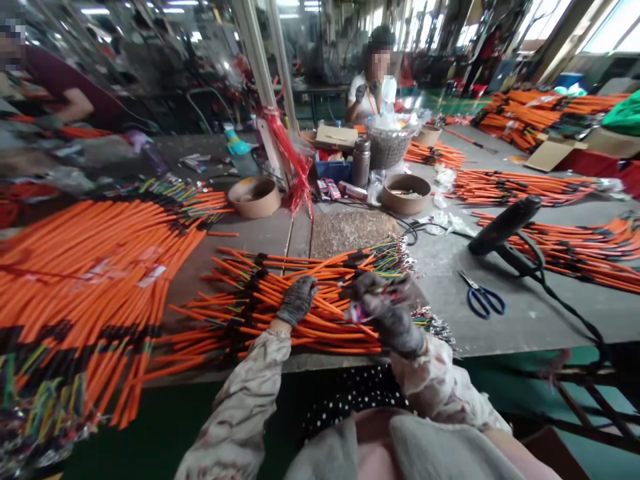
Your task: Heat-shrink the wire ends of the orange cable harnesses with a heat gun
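Observation:
A pile of orange cables (pixel 325 340) with black sleeves and bare coloured wire ends lies across the table in front of me. Over its middle, my left hand (pixel 297 300), in a dark grey glove, has its fingers closed, apparently round an orange cable. My right hand (pixel 395 320), gloved too and smeared by motion, is raised over the right part of the pile. Its fingers are closed on a small item (pixel 358 312) with blue, white and red print, whose kind is unclear. Metal terminals (pixel 437 327) tip the wires right of that hand.
Blue-handled pliers (pixel 485 300) and a black hot-air tool (pixel 505 227) with its cord lie right. A large cable bundle (pixel 100 247) spreads left. Behind stand two round brown containers (pixel 255 197), a flask (pixel 361 163), a basket (pixel 393 147) and a metal post. Other people sit beyond.

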Demonstrator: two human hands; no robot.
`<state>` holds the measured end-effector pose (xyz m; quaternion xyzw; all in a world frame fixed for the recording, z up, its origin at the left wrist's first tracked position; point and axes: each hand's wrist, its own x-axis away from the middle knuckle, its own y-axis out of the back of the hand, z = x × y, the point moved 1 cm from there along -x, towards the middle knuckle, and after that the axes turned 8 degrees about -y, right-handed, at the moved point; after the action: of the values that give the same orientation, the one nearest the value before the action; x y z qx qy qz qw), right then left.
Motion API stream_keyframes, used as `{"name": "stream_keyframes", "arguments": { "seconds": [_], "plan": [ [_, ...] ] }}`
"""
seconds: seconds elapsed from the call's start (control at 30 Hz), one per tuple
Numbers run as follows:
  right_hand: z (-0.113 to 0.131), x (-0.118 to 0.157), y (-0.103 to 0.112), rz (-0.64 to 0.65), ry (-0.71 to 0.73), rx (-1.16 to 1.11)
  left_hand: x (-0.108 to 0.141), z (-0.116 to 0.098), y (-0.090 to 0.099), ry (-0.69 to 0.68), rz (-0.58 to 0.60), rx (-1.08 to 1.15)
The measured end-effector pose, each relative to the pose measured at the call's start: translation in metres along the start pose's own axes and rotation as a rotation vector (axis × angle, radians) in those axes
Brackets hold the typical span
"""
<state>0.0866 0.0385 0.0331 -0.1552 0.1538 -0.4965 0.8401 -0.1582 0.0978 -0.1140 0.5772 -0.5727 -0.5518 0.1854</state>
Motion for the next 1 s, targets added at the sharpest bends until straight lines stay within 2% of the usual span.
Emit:
{"name": "stream_keyframes", "arguments": {
  "seconds": [0.1, 0.2, 0.3, 0.43, 0.57, 0.63, 0.7, 0.73, 0.8, 0.9, 0.97, 1.0],
  "plan": [
    [-0.001, -0.006, 0.027, -0.164, -0.024, -0.223, -0.009, -0.025, 0.0, -0.042, 0.045, 0.057],
    [0.0, -0.006, 0.052, -0.171, -0.162, -0.359, -0.023, -0.059, 0.001, -0.172, 0.063, 0.313],
    [-0.001, -0.003, 0.067, -0.177, -0.22, -0.41, -0.034, -0.079, 0.004, -0.268, 0.015, 0.642],
    [-0.005, -0.001, 0.074, -0.25, -0.187, -0.407, -0.04, -0.089, 0.005, -0.266, -0.013, 0.698],
    [-0.01, 0.003, 0.075, -0.235, -0.231, -0.341, -0.05, -0.107, 0.006, -0.358, -0.007, 0.72],
    [-0.014, 0.014, 0.074, -0.308, -0.221, -0.337, -0.06, -0.114, 0.008, -0.357, -0.033, 0.74],
    [-0.021, 0.031, 0.072, -0.401, -0.224, -0.335, -0.07, -0.118, 0.006, -0.288, -0.025, 0.73],
    [-0.025, 0.041, 0.071, -0.432, -0.233, -0.323, -0.074, -0.12, 0.003, -0.254, 0.015, 0.711],
    [-0.035, 0.058, 0.072, -0.471, -0.246, -0.271, -0.077, -0.127, -0.009, -0.248, 0.184, 0.657],
    [-0.05, 0.062, 0.084, -0.54, -0.218, -0.205, -0.062, -0.145, -0.039, -0.301, 0.458, 0.477],
    [-0.059, 0.051, 0.099, -0.589, -0.194, -0.211, -0.042, -0.154, -0.057, -0.295, 0.522, 0.365],
    [-0.063, 0.043, 0.107, -0.604, -0.189, -0.223, -0.032, -0.157, -0.063, -0.287, 0.507, 0.361]
  ]
}}
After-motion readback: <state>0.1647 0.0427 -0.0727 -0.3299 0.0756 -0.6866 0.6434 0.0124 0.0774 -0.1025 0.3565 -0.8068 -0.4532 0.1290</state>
